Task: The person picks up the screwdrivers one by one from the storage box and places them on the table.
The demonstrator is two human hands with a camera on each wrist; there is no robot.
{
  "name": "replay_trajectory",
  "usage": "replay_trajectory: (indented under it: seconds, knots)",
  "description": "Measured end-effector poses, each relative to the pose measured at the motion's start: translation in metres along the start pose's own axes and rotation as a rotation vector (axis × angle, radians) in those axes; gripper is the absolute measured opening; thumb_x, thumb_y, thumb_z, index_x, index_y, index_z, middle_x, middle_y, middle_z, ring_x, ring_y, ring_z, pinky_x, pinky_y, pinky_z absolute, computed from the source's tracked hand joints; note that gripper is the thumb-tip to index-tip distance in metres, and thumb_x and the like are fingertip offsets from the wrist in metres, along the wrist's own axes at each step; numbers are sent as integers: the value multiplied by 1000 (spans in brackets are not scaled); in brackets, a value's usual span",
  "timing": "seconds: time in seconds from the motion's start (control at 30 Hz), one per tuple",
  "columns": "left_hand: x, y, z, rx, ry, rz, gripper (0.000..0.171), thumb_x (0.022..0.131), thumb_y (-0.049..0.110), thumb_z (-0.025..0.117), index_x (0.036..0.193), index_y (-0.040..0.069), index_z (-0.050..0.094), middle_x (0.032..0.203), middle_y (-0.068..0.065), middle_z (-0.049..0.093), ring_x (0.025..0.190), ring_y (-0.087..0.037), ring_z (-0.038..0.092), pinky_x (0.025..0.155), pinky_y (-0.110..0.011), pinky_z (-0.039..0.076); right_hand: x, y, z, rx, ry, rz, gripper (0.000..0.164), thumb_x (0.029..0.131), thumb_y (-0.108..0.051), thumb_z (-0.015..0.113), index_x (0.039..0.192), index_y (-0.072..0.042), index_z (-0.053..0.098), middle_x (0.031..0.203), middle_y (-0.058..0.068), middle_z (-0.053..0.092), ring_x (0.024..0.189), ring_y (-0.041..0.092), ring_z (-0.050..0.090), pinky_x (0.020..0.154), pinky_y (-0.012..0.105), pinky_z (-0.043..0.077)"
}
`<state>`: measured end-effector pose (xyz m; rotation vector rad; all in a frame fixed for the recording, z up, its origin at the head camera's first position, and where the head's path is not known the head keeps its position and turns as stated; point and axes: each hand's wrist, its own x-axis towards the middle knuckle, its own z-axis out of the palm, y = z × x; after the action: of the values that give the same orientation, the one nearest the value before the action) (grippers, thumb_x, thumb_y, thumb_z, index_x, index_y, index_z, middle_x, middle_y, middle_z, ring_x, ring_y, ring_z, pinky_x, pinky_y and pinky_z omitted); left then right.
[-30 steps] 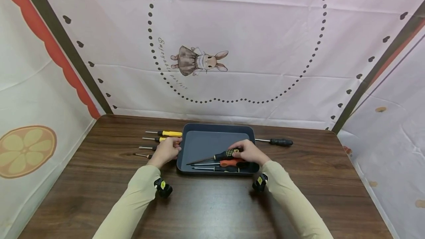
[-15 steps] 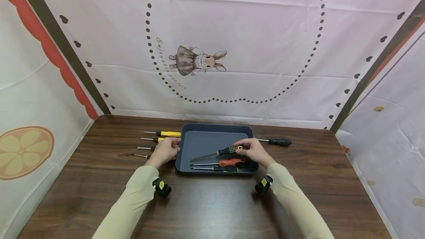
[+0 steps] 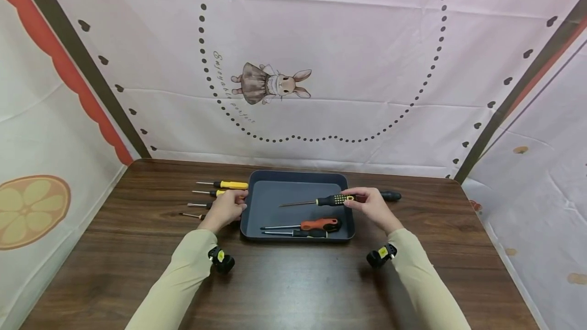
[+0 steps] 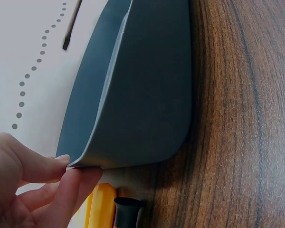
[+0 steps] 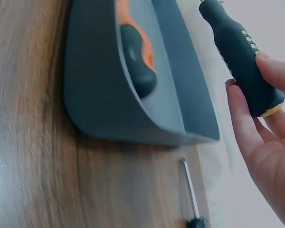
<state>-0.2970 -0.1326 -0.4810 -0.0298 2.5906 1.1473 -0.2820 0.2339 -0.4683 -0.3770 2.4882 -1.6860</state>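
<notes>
My right hand (image 3: 373, 210) holds a screwdriver (image 3: 331, 200) by its black, yellow-dotted handle, raised over the right part of a dark grey tray (image 3: 275, 195). Its shaft points left. The right wrist view shows thumb and fingers around the handle (image 5: 242, 61), above the tray rim. At the tray's left side, my left hand (image 3: 224, 210) pinches the rim, thumb inside and fingers outside, as the left wrist view shows (image 4: 47, 185). Along the tray's near side lie an orange-and-black screwdriver (image 3: 316, 224) and a black-handled screwdriver (image 3: 309, 234).
Left of the tray lie several screwdrivers, including a yellow one (image 3: 233, 185); my left hand partly covers some. Another black-handled screwdriver (image 3: 391, 196) lies right of the tray, partly behind my right hand. A printed cloth (image 3: 357, 75) hangs behind the wooden table (image 3: 293, 289).
My right hand has lifted the yellow-dotted screwdriver from beside the other two in the tray and moved it right and toward the far side. My left hand has stayed at the tray's rim.
</notes>
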Motion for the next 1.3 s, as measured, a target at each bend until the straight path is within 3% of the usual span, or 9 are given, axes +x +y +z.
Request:
replay_trajectory:
  seconds: [0.13,0.3,0.57,0.93,1.2,1.3]
  knots:
    - [0,0,0,1,-8,8,43,88,0,54,130,0,47,108,-17,57,90,-22,57,64,-29,53,-6,2,-14,30,37,6,30,81,-2,64,109,8,61,110,27,59,80,6,60,72,34,52]
    - [0,0,0,6,-5,21,43,88,0,54,130,0,47,107,-17,57,89,-23,58,63,-29,53,-15,6,-34,24,87,7,32,81,-2,65,110,10,60,108,27,59,82,4,60,73,33,52]
    - [1,-2,-1,13,-8,22,43,88,0,54,130,-1,47,107,-17,57,89,-23,57,63,-29,53,-29,11,-71,-4,165,-18,35,82,-6,66,110,12,57,92,-10,63,79,1,59,66,25,52]
    - [1,-1,-1,14,-7,22,43,87,-1,54,129,-2,48,105,-18,57,88,-23,57,63,-29,53,-46,22,-112,-43,228,42,39,84,-9,64,115,13,53,93,-22,59,82,-3,57,64,18,49]
    - [1,0,0,10,-12,9,44,87,-2,54,130,-2,47,108,-18,57,90,-23,58,65,-30,53,-57,32,-134,-54,240,158,31,84,-11,64,113,0,61,82,-21,61,66,1,52,49,21,43]
    - [2,-1,1,17,-10,1,43,87,-1,55,129,-1,48,108,-17,57,87,-21,58,64,-29,53,-63,39,-139,-11,233,175,25,84,-10,65,108,-9,66,82,-20,61,68,0,54,53,19,45]
